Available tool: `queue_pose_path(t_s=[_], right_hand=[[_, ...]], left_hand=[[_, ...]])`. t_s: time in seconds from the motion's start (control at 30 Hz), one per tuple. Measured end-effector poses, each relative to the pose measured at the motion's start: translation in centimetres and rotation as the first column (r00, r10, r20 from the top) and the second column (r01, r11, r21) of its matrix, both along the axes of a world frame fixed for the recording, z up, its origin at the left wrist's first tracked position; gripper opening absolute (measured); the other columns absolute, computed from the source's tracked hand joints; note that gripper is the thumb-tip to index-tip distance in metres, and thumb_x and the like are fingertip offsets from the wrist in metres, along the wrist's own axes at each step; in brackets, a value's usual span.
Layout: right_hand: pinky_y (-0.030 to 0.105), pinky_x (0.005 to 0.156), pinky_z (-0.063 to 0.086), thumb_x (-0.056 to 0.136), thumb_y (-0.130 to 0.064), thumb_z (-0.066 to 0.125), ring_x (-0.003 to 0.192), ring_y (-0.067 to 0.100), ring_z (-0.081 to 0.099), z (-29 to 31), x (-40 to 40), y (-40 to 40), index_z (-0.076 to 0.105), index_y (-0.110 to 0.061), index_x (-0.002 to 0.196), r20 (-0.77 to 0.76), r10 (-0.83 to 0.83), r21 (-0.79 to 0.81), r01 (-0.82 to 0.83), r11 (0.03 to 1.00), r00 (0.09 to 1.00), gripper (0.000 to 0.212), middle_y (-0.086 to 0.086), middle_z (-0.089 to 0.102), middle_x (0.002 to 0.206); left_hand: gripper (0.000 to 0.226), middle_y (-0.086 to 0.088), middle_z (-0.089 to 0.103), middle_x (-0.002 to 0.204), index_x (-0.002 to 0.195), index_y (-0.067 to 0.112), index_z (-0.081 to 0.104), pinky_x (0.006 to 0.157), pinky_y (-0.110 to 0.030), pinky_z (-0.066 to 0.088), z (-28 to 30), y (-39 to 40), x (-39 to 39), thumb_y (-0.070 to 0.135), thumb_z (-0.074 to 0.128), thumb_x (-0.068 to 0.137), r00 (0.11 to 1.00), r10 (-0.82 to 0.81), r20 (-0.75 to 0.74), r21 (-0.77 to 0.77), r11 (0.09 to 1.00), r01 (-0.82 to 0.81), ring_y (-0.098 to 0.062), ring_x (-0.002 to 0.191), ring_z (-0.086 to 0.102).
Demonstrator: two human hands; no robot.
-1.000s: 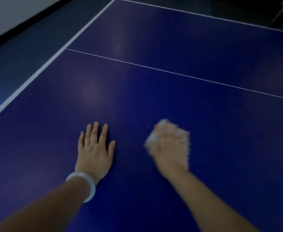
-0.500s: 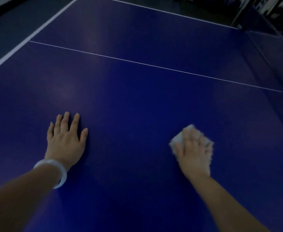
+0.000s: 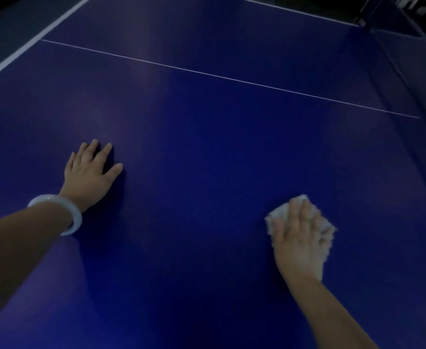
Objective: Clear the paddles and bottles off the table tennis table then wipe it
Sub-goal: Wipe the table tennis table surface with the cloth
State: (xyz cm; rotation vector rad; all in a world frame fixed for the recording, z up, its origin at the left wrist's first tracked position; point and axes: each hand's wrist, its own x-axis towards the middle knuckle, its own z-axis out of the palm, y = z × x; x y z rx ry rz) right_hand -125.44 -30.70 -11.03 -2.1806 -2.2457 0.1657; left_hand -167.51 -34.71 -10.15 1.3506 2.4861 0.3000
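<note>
**Inspector:** Dim room, low light throughout. Blue table tennis desk fills almost the whole view, with a thin white centre line crossing it at a slant and a broad white edge line at far left. Dark floor lies beyond that edge.

**Clerk:** And at the right?

**Inspector:** A dark blue panel stands along the right side; I cannot tell what it belongs to.

**Clerk:** Hands?

**Inspector:** Left hand lies flat on the desk, palm down, its grip apart, fingers straight and slightly spread, holding nothing. A pale bangle sits on that wrist.

**Clerk:** The right?

**Inspector:** Right hand presses down on a white cloth, well apart from the left hand, toward the near right. Fingers lie straight over it, grip spread, not curled round it.

**Clerk:** Where is the cloth exactly?

**Inspector:** Crumpled, flat on the desk under the palm, its edges showing beyond the fingertips and on both sides.
</note>
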Motion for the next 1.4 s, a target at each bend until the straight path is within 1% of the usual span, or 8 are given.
queue_pose_path(t_s=[0.17,0.3,0.53,0.73,1.0,1.1,1.27,1.4], right_hand=[[0.060,0.116,0.016,0.102,-0.050,0.015,0.149,0.029,0.015,-0.3,-8.3,-6.9,0.021,-0.018,0.154,-0.012,0.459,0.038,-0.459,0.888,0.888,0.062,0.006,0.015,0.163],[0.059,0.116,0.019,0.103,-0.051,0.011,0.150,0.027,0.010,-0.6,-7.5,-6.6,0.020,-0.018,0.155,0.037,0.585,0.041,-0.587,0.809,0.810,0.062,0.005,0.010,0.164],[0.065,0.112,0.022,0.100,-0.053,0.006,0.146,0.032,0.022,-0.4,-7.4,-6.9,0.024,-0.018,0.154,0.037,0.250,0.010,-0.251,0.968,0.967,0.067,0.007,0.012,0.162],[0.066,0.112,0.021,0.102,-0.045,0.001,0.147,0.036,0.019,0.1,-12.6,-11.0,0.024,-0.012,0.153,-0.019,0.720,-0.048,-0.720,0.692,0.693,0.064,0.012,0.013,0.162],[0.059,0.118,-0.004,0.102,-0.044,0.009,0.150,0.026,-0.006,0.9,-22.2,3.1,-0.006,-0.025,0.156,-0.194,0.315,-0.121,-0.341,0.932,0.929,0.059,-0.002,-0.003,0.165],[0.059,0.118,-0.005,0.102,-0.043,0.008,0.150,0.025,-0.009,1.3,-25.3,1.8,-0.003,-0.030,0.155,-0.136,0.520,-0.141,-0.536,0.832,0.843,0.055,-0.005,-0.010,0.164],[0.059,0.118,0.011,0.103,-0.049,0.010,0.151,0.025,0.004,0.4,-20.9,-7.5,0.011,-0.022,0.157,-0.023,0.877,-0.034,-0.877,0.479,0.480,0.060,0.001,0.003,0.164],[0.061,0.117,0.006,0.102,-0.036,-0.007,0.151,0.030,-0.006,0.3,-19.1,-6.3,0.002,-0.018,0.157,0.090,0.841,-0.109,-0.834,0.541,0.534,0.058,0.005,-0.009,0.164]], left_hand=[[0.054,0.010,0.008,0.163,0.153,0.025,0.029,0.122,-0.039,0.002,2.0,-4.5,2.3,0.036,0.044,0.102,0.921,0.036,0.388,0.102,0.991,-0.081,-0.010,0.150,-0.003],[0.061,-0.008,0.011,0.163,0.154,0.013,0.025,0.122,-0.043,0.010,0.8,-11.1,3.1,0.035,0.045,0.100,1.000,0.027,0.004,0.048,0.998,-0.028,-0.024,0.151,0.004],[0.063,-0.011,0.010,0.163,0.157,0.020,0.012,0.121,-0.044,0.004,-1.2,-19.5,3.4,0.049,0.019,0.101,0.948,0.243,-0.207,0.023,0.969,-0.244,-0.026,0.151,0.005],[0.070,-0.002,0.003,0.164,0.157,0.026,0.007,0.122,-0.037,-0.005,-0.9,-19.1,3.7,0.056,0.000,0.094,0.939,0.264,-0.222,0.031,0.964,-0.264,-0.017,0.151,-0.004],[0.065,0.000,-0.006,0.164,0.157,0.028,0.000,0.122,-0.037,-0.009,-0.7,-19.0,3.8,0.054,0.001,0.096,0.942,0.263,-0.208,0.003,0.963,-0.269,-0.015,0.150,-0.013],[0.068,0.000,-0.009,0.164,0.156,0.029,-0.004,0.122,-0.038,-0.009,-0.7,-19.2,3.8,0.056,-0.004,0.094,0.947,0.249,-0.202,-0.013,0.966,-0.257,-0.015,0.149,-0.016],[0.071,-0.001,-0.014,0.163,0.156,0.028,-0.007,0.122,-0.040,-0.008,-0.6,-19.3,3.8,0.057,-0.009,0.090,0.950,0.249,-0.187,-0.015,0.967,-0.256,-0.015,0.148,-0.019],[0.068,-0.002,-0.013,0.163,0.155,0.027,-0.007,0.122,-0.042,-0.007,-0.6,-19.3,3.9,0.056,-0.006,0.094,0.952,0.248,-0.178,0.008,0.968,-0.251,-0.016,0.149,-0.019]])
